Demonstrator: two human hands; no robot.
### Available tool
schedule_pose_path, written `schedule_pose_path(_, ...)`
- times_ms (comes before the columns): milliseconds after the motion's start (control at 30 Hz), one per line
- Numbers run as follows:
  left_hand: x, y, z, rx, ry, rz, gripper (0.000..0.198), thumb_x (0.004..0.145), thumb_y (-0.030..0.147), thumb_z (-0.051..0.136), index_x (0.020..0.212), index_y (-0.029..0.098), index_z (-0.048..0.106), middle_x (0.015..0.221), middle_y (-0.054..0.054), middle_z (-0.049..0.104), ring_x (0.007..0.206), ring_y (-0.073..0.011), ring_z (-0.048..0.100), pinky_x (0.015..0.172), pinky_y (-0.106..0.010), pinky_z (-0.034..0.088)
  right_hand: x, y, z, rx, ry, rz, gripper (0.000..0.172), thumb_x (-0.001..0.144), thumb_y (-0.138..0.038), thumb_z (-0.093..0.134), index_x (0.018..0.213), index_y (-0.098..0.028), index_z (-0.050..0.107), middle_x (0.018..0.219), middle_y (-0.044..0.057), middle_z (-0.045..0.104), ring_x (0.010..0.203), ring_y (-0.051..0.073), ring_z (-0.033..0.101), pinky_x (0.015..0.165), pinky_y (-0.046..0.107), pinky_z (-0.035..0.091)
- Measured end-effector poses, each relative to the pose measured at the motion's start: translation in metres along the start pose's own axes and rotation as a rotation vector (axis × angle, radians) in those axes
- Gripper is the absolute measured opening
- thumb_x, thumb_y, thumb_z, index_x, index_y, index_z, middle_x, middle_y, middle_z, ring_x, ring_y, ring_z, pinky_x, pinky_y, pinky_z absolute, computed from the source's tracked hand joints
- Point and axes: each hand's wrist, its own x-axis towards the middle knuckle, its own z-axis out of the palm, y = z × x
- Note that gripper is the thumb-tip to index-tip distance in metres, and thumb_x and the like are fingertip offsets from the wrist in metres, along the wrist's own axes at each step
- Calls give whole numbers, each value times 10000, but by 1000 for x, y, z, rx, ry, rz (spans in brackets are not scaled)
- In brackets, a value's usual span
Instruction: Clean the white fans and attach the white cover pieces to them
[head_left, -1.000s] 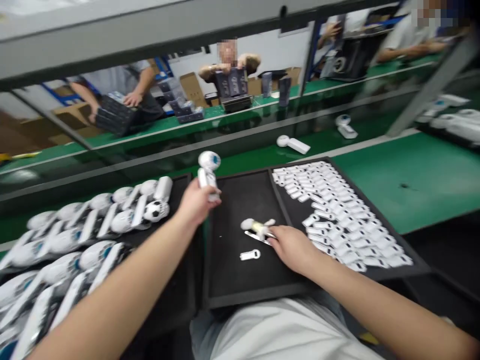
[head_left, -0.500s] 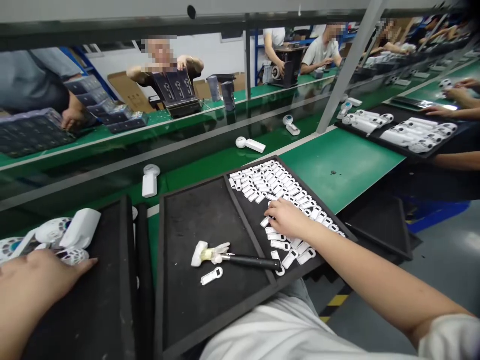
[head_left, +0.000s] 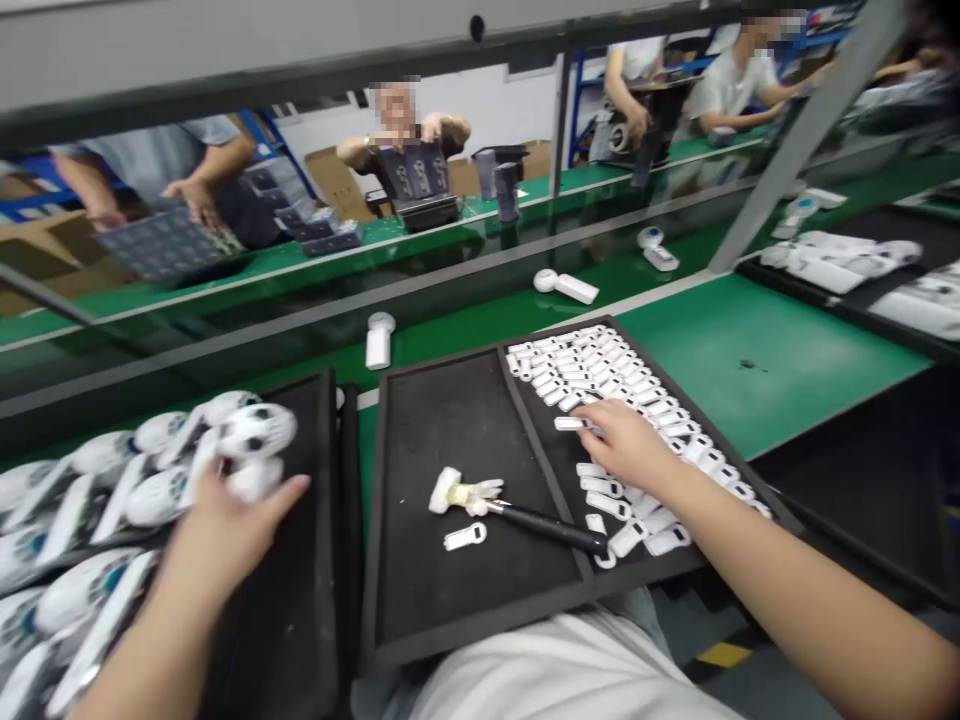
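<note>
On the left, my left hand is around a white handheld fan, its thumb stretched out to the right and its other fingers partly hidden. Rows of similar white fans lie beside and behind that hand in a black tray. My right hand is over the right compartment of a divided black tray. Its thumb and fingertips close on a small white plastic cover with a ring end. Many like covers lie around it.
In the tray's left compartment lie a black-handled hammer with a wrapped head and one loose cover. Several fans rest on the green conveyor belt. A slanted metal post stands at right. Co-workers handle boxes across the line.
The view has swung left, showing more fans. My left hand has lifted and turned the fan, so its round head now faces up. My right hand has shifted slightly to a cover near the divider.
</note>
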Motion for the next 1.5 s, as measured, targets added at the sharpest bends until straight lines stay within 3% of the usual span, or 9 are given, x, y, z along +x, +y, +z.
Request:
schedule_pose_path(100,-23,5,5,61,-179,134,535,696,354,727,1164,154,565,1241,-191,647,1186,-431,580,989,-504,432,-12,-13,-3,146,71,-17,345,901,-312,429,1075,-185,698,1073,122,716,1004,271,661,842,415,535)
schedule_pose_path(267,-28,-6,-3,-113,-289,64,324,561,252,786,828,183,616,935,-132,718,1008,-371,670,853,-412,512,-30,-27,-2,360,16,402,365,734,-535,647,994,-289,719,800,60,729,601,254,669,552,393,532)
schedule_pose_path(433,-53,7,-10,-552,-454,35,388,741,460,658,991,185,547,916,-92,691,747,-221,676,600,-321,542,-34,-60,-5,528,17,324,367,791,-541,636,1051,-306,747,1112,60,728,760,235,714,597,341,572)
schedule_pose_path(600,-86,29,-6,-867,-545,21,387,780,529,595,924,175,531,782,-40,623,604,-148,587,505,-260,500,-27,-104,-9,807,-6,212,298,826,-473,639,1031,-290,754,1116,48,716,891,206,703,687,264,587)
schedule_pose_path(900,-135,55,38,-1319,-1172,-213,447,666,225,769,1065,159,578,910,-68,666,695,-188,659,539,-313,590,-23,-160,-24,1334,-120,400,323,682,-396,831,880,-207,658,857,67,717,779,193,692,707,282,602)
schedule_pose_path(1033,-155,66,54,-1349,-1063,0,668,715,248,773,1311,246,471,960,-38,653,663,-141,620,501,-211,494,-16,-167,-24,1449,-97,470,361,633,-401,857,843,-185,659,747,42,701,666,171,669,640,294,603)
schedule_pose_path(1167,-165,71,57,-1293,-933,198,796,743,255,810,1411,302,380,1079,-45,642,832,-149,636,676,-232,524,-12,-166,-19,1470,-22,575,411,581,-397,880,847,-173,661,712,29,694,666,177,677,608,289,597)
schedule_pose_path(1300,-166,68,57,-1318,-962,266,694,799,259,769,1390,298,408,1212,-73,635,957,-170,639,888,-318,520,-10,-162,-17,1480,-4,598,439,577,-414,886,858,-165,659,690,19,695,587,158,657,579,294,588)
schedule_pose_path(1500,-167,60,60,-1278,-958,235,729,767,236,781,1403,329,436,1345,-72,584,1069,-219,618,940,-348,497,-6,-162,-17,1441,33,599,430,556,-416,902,838,-161,700,747,49,734,679,184,699,666,304,612)
